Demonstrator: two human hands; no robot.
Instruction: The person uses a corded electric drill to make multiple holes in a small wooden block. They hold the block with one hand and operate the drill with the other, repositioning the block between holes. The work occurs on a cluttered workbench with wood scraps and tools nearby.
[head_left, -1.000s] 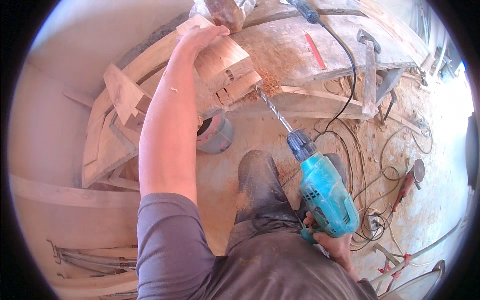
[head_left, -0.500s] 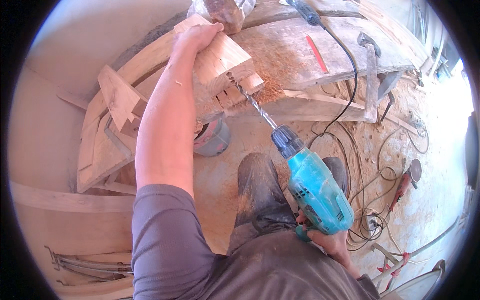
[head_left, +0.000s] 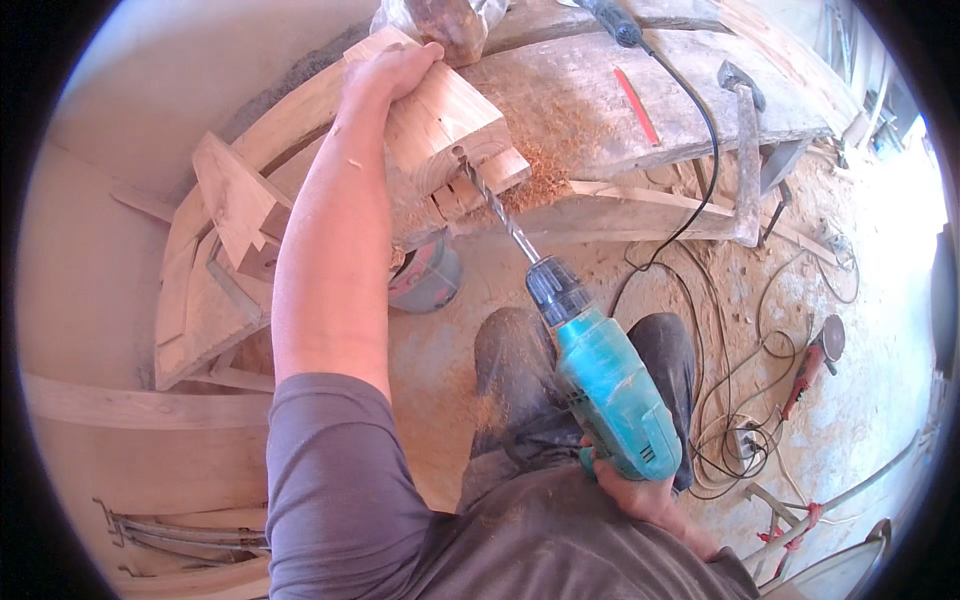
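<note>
Fingers of the right hand (head_left: 640, 494) grasp the drill (head_left: 615, 390) at lower centre; its long axis slants, the bit (head_left: 503, 220) pointing upper left at a wood block (head_left: 445, 120). Fingers of the left hand (head_left: 393, 72) hold that block, upper centre.

No legible text or numbers

A head-worn fisheye looks down over the workbench (head_left: 575, 65).
</note>
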